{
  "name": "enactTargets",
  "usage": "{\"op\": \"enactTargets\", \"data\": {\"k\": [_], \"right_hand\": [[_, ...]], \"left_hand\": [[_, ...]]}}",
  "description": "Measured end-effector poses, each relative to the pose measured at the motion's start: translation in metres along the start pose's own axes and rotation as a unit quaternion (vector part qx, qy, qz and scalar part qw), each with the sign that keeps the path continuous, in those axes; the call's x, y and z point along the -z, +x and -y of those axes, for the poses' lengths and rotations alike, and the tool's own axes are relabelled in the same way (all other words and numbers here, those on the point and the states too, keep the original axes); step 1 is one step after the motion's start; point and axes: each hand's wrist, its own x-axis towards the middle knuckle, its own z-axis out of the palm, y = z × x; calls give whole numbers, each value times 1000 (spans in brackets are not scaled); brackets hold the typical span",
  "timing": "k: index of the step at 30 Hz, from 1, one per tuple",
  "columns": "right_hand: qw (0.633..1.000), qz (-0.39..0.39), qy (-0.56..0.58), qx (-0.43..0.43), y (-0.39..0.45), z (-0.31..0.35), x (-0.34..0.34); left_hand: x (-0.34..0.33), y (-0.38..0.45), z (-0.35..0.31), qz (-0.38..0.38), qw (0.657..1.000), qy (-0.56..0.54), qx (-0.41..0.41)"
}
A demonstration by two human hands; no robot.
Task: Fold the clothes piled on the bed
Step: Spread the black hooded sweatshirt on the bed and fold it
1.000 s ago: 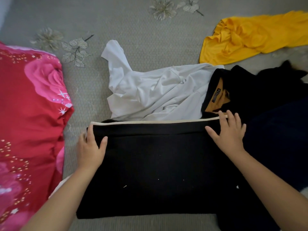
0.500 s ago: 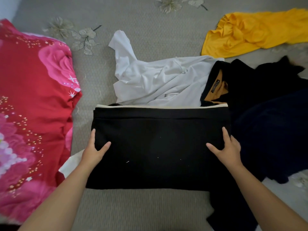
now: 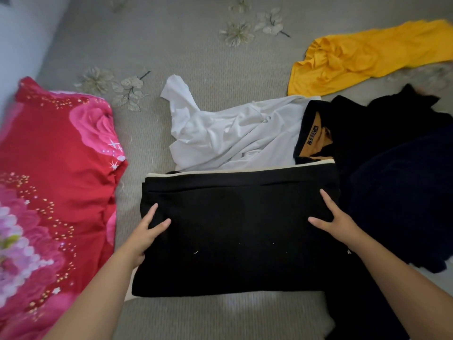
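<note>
The folded black garment (image 3: 235, 229) on the bed (image 3: 196, 57) is gripped at its side edges by the left hand (image 3: 147, 229) and the right hand (image 3: 335, 224), thumbs on top.

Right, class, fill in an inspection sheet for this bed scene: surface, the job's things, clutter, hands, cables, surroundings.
Surface: grey bedspread with embroidered flowers.
Job's things: folded black garment with a cream edge, nearest the camera; crumpled white shirt behind it; yellow garment far right; dark clothes heap at right, unfolded.
Clutter: red floral bedding at left.
Hands: left hand and right hand, thumbs on top of the folded garment's side edges; fingers partly hidden.
Cables: nothing seen.
Surroundings: pale wall, upper left.
</note>
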Motion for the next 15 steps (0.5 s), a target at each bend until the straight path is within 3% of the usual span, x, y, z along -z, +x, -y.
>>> {"op": "enactTargets", "data": {"k": [5, 9, 15], "right_hand": [[999, -37, 6, 19, -3, 2, -7], [995, -70, -64, 16, -20, 12, -8], [970, -157, -187, 11, -89, 27, 1]], "left_hand": [[-20, -5, 1, -69, 992, 80, -68], [-26, -23, -3, -101, 974, 171, -109], [-42, -63, -51, -97, 910, 360, -183]]}}
